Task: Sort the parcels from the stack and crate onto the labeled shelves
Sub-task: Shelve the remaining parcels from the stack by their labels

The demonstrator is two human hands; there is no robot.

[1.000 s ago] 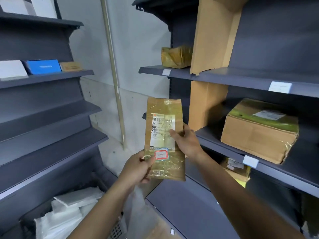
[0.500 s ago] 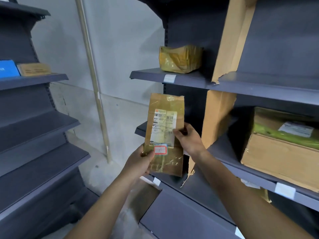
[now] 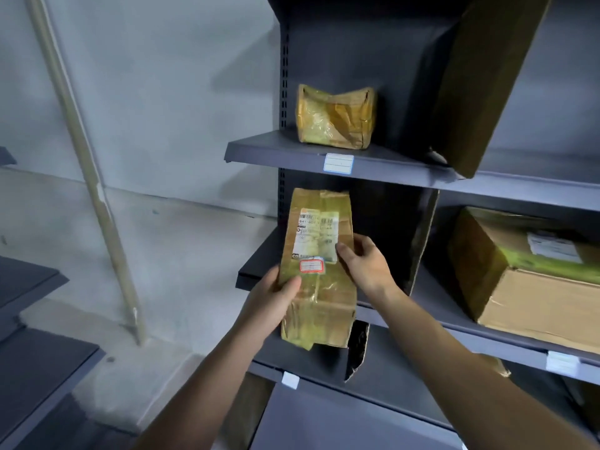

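Observation:
I hold a flat brown taped parcel [image 3: 319, 287] upright with a white shipping label and a small red-bordered sticker on its face. My left hand [image 3: 271, 302] grips its lower left edge, thumb on the front. My right hand [image 3: 365, 266] holds its right edge at mid height. The parcel is in front of the left end of the middle grey shelf [image 3: 259, 274]. One shelf up [image 3: 276, 154], a crumpled yellow-taped parcel [image 3: 334, 116] sits above a blue-edged white label [image 3: 338, 164].
A cardboard divider [image 3: 418, 248] stands right of my parcel, and another [image 3: 487, 76] above it. A big taped box [image 3: 526, 274] fills the middle shelf to the right. White labels [image 3: 290, 380] mark the lower shelf edge. Grey shelving [image 3: 35, 362] is at left.
My view has swung right and closer to the right-hand shelving; the left shelves and crate have slid out of view. Both hands have carried the parcel toward the left end of the middle shelf.

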